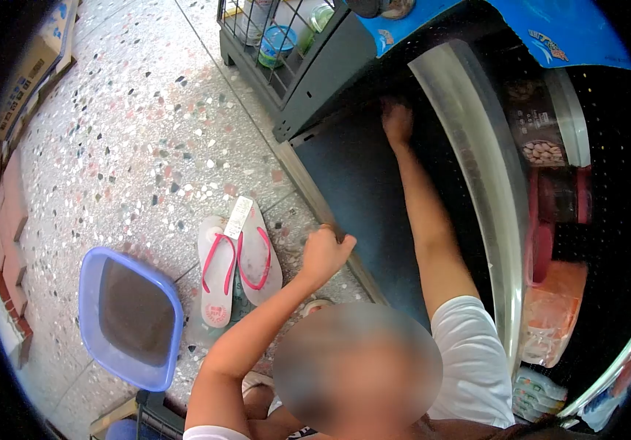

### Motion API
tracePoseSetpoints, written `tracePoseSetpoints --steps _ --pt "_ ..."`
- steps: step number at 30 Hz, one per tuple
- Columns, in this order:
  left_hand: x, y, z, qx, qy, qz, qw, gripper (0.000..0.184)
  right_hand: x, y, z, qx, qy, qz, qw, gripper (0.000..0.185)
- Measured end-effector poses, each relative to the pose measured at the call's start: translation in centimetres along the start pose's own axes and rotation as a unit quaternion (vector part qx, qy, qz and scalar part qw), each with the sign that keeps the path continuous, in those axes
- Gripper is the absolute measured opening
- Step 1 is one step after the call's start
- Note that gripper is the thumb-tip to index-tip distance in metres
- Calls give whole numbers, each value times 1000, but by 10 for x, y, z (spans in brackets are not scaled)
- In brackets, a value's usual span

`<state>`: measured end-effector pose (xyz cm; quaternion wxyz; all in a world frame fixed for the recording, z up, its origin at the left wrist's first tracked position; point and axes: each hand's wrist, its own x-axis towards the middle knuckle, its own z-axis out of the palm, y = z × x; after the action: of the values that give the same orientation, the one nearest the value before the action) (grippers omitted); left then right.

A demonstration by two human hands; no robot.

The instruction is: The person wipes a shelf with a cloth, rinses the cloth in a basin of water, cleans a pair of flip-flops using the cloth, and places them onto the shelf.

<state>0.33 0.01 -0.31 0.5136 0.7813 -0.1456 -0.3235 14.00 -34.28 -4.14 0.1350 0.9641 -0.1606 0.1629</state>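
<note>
My left hand (pixel 324 255) is closed at the light front edge (pixel 308 183) of a low dark shelf. Its fingers are curled and the thumb lies over that edge. Deep on the dark shelf board (pixel 345 176), my right hand (pixel 396 121) reaches toward the back, under the blue printed sheet (pixel 433 18). Shadow and blur hide its fingers, so whether it touches or holds anything is unclear. A pair of white flip-flops (pixel 219 290) with pink straps and a paper tag (pixel 238 217) lies on the floor left of my left hand.
On the speckled floor (pixel 132 132) stands a blue-purple basin (pixel 171 323) containing murky water. A dark wire rack (pixel 286 103) holding jars is at the top. Packaged goods (pixel 543 139) line the right, behind a curved clear strip (pixel 477 147). Cardboard boxes (pixel 37 70) stand far left.
</note>
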Motion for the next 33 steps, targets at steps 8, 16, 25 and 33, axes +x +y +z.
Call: tracePoseSetpoints --steps 8,16,25,33 --pt "0 0 2 15 8 -17 1000 39 -15 15 -9 47 34 34 998 20" --pt "-1 4 2 3 14 0 1000 41 -3 4 -36 -43 -123 147 981 18" --pt "-4 7 -1 40 22 1 999 46 -6 21 -18 -177 -143 90 969 32" --pt "-6 10 -3 53 23 0 998 48 -85 60 -25 -95 -75 203 972 36"
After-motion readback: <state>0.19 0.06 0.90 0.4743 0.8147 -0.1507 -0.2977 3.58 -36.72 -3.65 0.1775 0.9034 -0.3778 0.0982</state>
